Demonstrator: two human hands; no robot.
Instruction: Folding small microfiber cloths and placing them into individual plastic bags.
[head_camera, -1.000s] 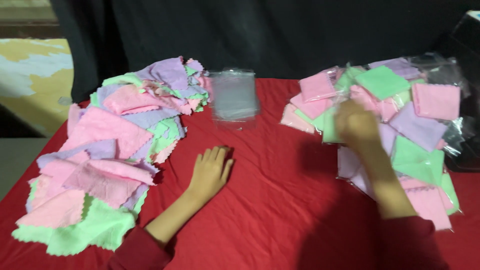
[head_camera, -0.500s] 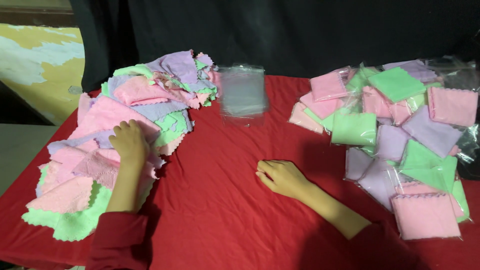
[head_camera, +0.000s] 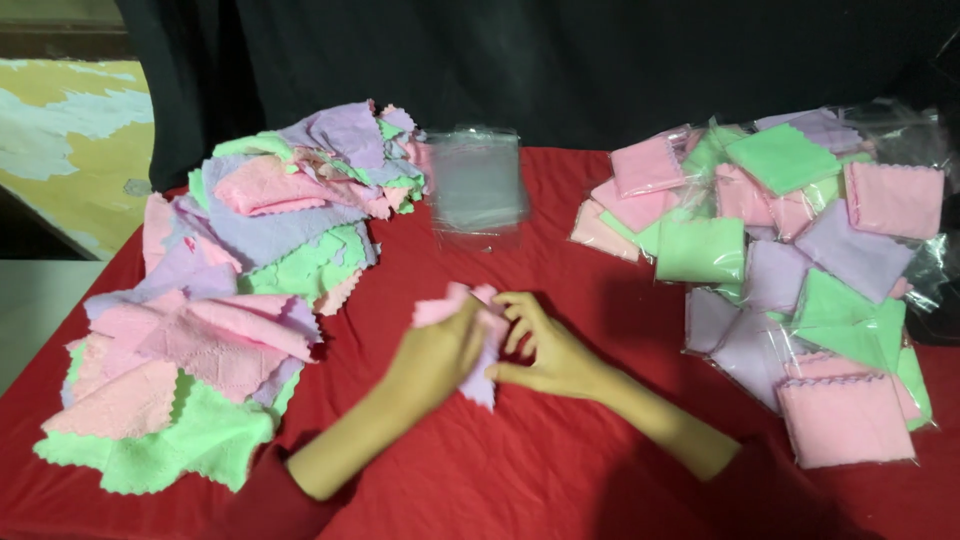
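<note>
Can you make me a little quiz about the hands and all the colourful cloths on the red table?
1. True or false: the left hand and the right hand both hold the small pink cloth.
2. Which pile has cloths sealed in clear bags? A: the loose pile on the person's left. B: the bagged pile on the person's right.
3. Fill in: the stack of empty clear bags lies at the back of the red table, ______ the two piles.

Key
1. True.
2. B.
3. Between.
</note>
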